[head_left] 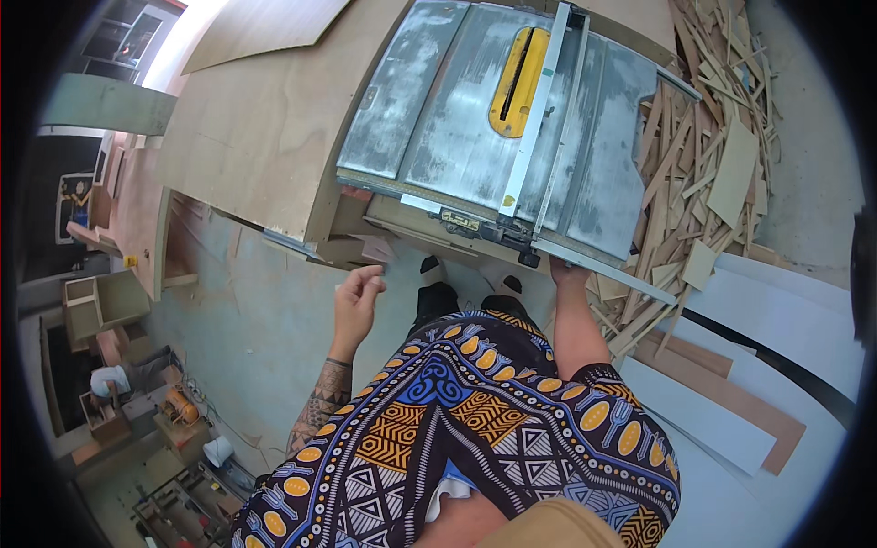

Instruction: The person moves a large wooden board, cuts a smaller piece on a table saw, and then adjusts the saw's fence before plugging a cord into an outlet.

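Ahead of me stands a table saw (457,128) with a worn grey metal top. A yellow throat plate (523,82) with a dark slot is set into it, and a long rip fence (533,119) runs beside the plate. My right hand (568,271) reaches under the saw's front rail (603,270), right of the black fence clamp (527,258); its fingers are hidden there. My left hand (357,297) hovers over the floor, left of the saw's front, with fingers curled toward the thumb. Nothing shows in it.
A plywood worktop (247,155) adjoins the saw's left side. Wood offcuts (676,183) lie heaped at the right, with white panels (776,320) and a brown board (731,388) nearer me. Far left, a person (111,379) bends by a wooden box.
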The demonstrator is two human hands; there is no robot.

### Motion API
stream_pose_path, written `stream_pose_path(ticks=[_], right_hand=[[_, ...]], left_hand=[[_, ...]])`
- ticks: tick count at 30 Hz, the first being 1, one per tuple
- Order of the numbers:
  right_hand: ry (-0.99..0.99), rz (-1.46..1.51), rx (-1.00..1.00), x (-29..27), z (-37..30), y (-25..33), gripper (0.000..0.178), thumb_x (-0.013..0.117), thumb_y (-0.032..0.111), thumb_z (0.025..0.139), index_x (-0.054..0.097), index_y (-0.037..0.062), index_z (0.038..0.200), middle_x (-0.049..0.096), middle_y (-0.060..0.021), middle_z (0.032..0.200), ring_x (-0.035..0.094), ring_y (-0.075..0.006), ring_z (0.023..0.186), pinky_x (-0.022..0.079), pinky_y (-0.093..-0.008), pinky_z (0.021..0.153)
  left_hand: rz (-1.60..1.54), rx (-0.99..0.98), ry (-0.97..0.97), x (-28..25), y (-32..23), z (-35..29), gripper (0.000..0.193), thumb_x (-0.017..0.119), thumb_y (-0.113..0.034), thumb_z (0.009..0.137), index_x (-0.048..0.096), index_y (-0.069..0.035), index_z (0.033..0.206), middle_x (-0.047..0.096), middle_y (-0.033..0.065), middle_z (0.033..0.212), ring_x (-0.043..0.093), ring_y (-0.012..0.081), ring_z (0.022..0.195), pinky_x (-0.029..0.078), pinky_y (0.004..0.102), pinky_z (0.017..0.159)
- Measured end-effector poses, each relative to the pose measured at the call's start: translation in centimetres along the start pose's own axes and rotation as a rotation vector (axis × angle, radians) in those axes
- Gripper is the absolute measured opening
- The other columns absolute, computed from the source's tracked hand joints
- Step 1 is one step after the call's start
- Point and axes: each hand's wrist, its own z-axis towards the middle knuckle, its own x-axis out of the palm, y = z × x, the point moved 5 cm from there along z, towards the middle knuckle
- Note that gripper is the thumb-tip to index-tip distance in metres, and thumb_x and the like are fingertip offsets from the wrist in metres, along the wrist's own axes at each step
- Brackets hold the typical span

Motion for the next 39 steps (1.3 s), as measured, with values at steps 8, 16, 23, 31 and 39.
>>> stream_pose_path(ticks=[8,16,23,31,39], right_hand=[[-0.015,-0.224,-0.055,-1.3,2.5,5.1,0.056,0.033,0.055,0.097,0.049,0.0189,0.137,0.052,-0.0051,0.139,0.048,-0.0276,0.130,0.037,-0.0506,0.111],[0.070,-0.344,-0.153,-3.0,1.0,6.8,0.062,0.032,0.057,0.096,0.044,0.0176,0.142,0.044,-0.0054,0.148,0.041,-0.0273,0.137,0.031,-0.0502,0.113],[-0.318,-0.777,0.165,-18.9,-6.6,3.6,0.063,0.030,0.057,0.099,0.052,0.0069,0.130,0.059,-0.0094,0.114,0.054,-0.0258,0.099,0.040,-0.0458,0.096],[-0.435,-1.265,0.271,-21.7,-16.4,-1.7,0.050,0.039,0.046,0.100,0.058,0.0032,0.118,0.064,-0.0156,0.100,0.059,-0.0233,0.075,0.046,-0.0347,0.062],[-0.396,-1.139,0.017,-15.6,-16.6,-3.3,0.037,0.044,0.037,0.098,0.059,0.0052,0.110,0.063,-0.0080,0.081,0.060,-0.0169,0.065,0.045,-0.0288,0.055]], left_hand=[[0.193,-0.155,0.295,5.7,3.5,-3.4,0.036,0.063,-0.022,0.095,0.059,0.003,0.120,0.069,0.0082,0.089,0.064,0.0126,0.083,0.051,0.0282,0.076],[0.363,-0.033,0.317,14.3,3.8,5.6,0.068,0.067,-0.048,0.087,0.056,0.008,0.124,0.071,0.0188,0.093,0.070,0.0274,0.085,0.053,0.0374,0.078],[0.266,-0.050,0.207,15.6,6.0,7.0,0.055,0.072,-0.050,0.083,0.066,0.004,0.087,0.069,0.0164,0.082,0.067,0.0236,0.077,0.051,0.0359,0.072],[0.712,-0.092,0.588,12.2,1.3,8.3,0.058,0.064,-0.043,0.081,0.064,0.009,0.106,0.067,0.0287,0.106,0.066,0.0408,0.101,0.052,0.0453,0.089],[1.083,0.343,0.728,10.9,1.7,11.4,0.041,0.061,-0.034,0.083,0.071,0.002,0.101,0.071,0.0227,0.099,0.069,0.0383,0.094,0.055,0.0449,0.084]])
